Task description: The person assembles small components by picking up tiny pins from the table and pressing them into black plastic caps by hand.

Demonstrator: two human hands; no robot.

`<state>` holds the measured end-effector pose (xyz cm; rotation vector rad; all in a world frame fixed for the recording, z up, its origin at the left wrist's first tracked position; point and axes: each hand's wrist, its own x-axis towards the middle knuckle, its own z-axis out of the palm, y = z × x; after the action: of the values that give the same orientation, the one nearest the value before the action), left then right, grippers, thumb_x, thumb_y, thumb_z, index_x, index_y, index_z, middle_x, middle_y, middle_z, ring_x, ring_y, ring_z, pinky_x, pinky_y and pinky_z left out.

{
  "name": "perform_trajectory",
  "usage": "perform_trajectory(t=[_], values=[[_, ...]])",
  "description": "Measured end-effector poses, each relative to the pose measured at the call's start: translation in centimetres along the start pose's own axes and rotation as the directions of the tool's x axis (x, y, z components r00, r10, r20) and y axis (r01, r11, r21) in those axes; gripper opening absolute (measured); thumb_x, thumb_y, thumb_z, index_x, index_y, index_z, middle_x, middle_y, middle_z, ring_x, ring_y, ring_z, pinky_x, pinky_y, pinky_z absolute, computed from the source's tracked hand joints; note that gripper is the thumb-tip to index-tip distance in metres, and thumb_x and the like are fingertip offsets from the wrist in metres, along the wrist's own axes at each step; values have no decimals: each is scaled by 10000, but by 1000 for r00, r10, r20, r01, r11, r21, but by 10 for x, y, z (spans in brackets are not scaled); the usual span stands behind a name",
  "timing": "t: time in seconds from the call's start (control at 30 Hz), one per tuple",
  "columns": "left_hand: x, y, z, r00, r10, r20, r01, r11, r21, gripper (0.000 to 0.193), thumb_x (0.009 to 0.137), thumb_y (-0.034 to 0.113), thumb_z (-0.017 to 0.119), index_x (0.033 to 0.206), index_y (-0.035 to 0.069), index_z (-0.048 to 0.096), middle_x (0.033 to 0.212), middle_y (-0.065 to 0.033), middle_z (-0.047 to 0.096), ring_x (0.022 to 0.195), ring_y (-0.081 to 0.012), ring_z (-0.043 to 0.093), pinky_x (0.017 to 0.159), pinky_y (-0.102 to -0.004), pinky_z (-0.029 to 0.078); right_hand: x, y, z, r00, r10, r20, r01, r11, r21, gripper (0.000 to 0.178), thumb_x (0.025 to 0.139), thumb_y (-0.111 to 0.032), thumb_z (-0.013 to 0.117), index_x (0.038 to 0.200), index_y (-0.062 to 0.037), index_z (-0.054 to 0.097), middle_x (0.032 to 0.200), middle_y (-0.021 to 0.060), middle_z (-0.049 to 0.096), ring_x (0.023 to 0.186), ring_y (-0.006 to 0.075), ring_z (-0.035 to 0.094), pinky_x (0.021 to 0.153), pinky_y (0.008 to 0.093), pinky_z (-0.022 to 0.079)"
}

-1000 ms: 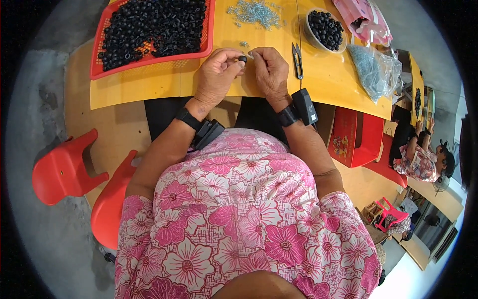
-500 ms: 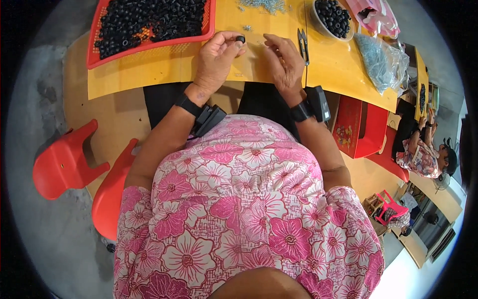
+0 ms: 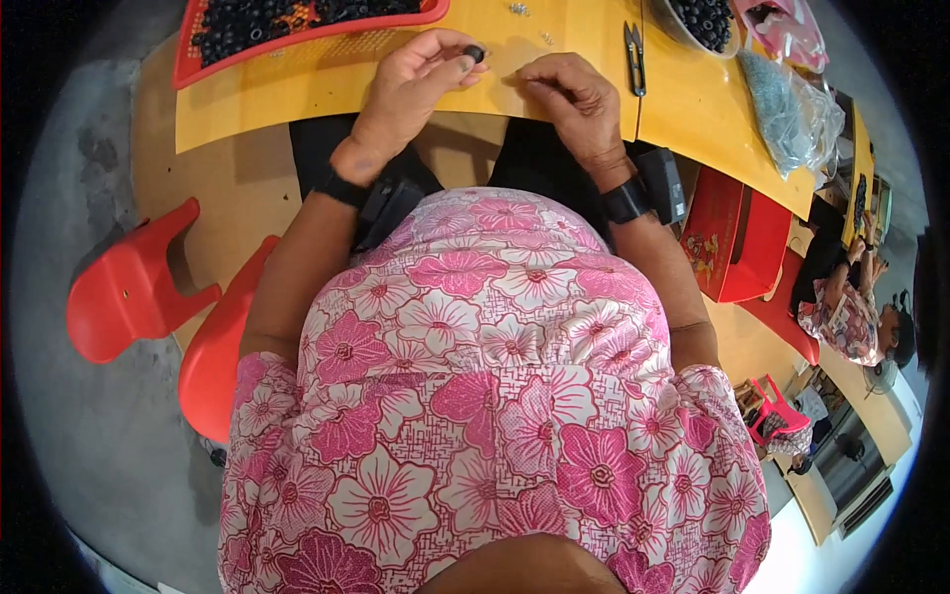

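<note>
My left hand (image 3: 408, 91) pinches a small round black plastic part (image 3: 473, 53) between thumb and fingertips, just above the table's near edge. To its right, my right hand (image 3: 578, 103) has thumb and forefinger brought together, pointing toward the left hand. Whatever those fingers hold, if anything, is too small to make out. A gap separates the two hands. Beyond them, a few tiny shiny metal pieces (image 3: 520, 9) lie on the yellow table (image 3: 297, 94).
A red tray (image 3: 327, 42) of black parts stands at the far left. Right of my hands lie black thread snips (image 3: 634, 59), with a tub of black parts (image 3: 701, 25) and a clear bag of small pieces (image 3: 787, 114) farther right. Red chairs (image 3: 129, 287) stand left; other people sit right.
The right hand's fingers, apart before, are now closed together. The view has shifted, so the tray and tub sit higher in the picture. The left hand keeps its black part.
</note>
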<state>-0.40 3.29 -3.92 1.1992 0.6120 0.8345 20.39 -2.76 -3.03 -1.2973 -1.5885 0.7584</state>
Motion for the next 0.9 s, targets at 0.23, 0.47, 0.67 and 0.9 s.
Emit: perform_trajectory(t=[0.23,0.47,0.67,0.9], values=[[-82,27,-40,946,37,-322,41,972,232,187,901,35,523,1076,-26,541,957,-73,608,852,-117,605,770,-231,493,1,4,-16,987,146,67,-158,962,224,117,809,8,626,912,-25,670,918,32,640,869,124,604,797,225,477],[-125,30,-66,797,237,-556,76,873,482,174,891,37,545,1057,-11,558,920,-56,609,818,-86,575,747,-208,471,1,-6,-13,982,116,150,-140,976,165,109,806,18,613,901,-5,661,898,52,626,856,133,592,788,234,470],[-134,31,-78,645,238,-726,163,886,434,157,888,39,552,1038,-4,569,916,-48,614,811,-84,572,738,-203,463,-2,-5,-10,980,86,179,-116,979,167,156,758,35,643,907,-8,657,907,71,613,871,169,586,772,261,477],[-161,21,-101,622,286,-729,145,873,466,165,905,89,532,1042,3,567,938,-51,632,813,-82,573,739,-210,456,-5,-8,9,947,-104,304,179,956,-232,288,694,9,710,968,-68,663,929,90,594,852,217,578,721,284,483]])
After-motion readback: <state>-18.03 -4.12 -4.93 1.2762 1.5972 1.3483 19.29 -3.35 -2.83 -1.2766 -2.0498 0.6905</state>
